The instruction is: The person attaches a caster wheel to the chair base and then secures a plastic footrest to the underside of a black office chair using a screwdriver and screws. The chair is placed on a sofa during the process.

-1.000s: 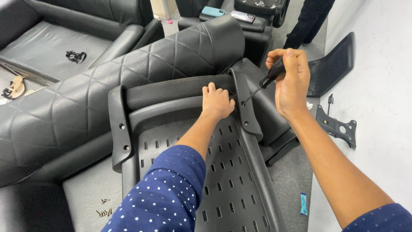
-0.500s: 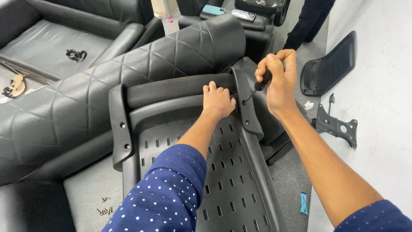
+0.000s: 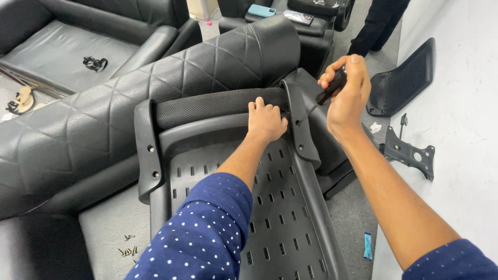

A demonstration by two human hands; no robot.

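A black slotted plastic chair back [image 3: 275,207] lies on a black leather sofa, with a mesh roll [image 3: 207,105] across its top. My left hand [image 3: 266,122] presses on the frame beside the right end of that roll. My right hand [image 3: 346,93] grips a black-handled screwdriver [image 3: 330,88], whose tip sits on a screw in the right-hand bracket [image 3: 301,127]. The left-hand bracket [image 3: 148,150] shows two screws.
Several loose screws [image 3: 127,251] lie on the sofa seat at lower left. A black seat shell [image 3: 402,78] and a metal plate [image 3: 410,153] rest on the floor to the right. Two phones [image 3: 275,13] lie on a far seat, and a standing person's legs [image 3: 378,23] are nearby.
My right hand has turned on the screwdriver handle, swinging left and back to the right, with the tip staying on the bracket screw. My left hand has stayed put.
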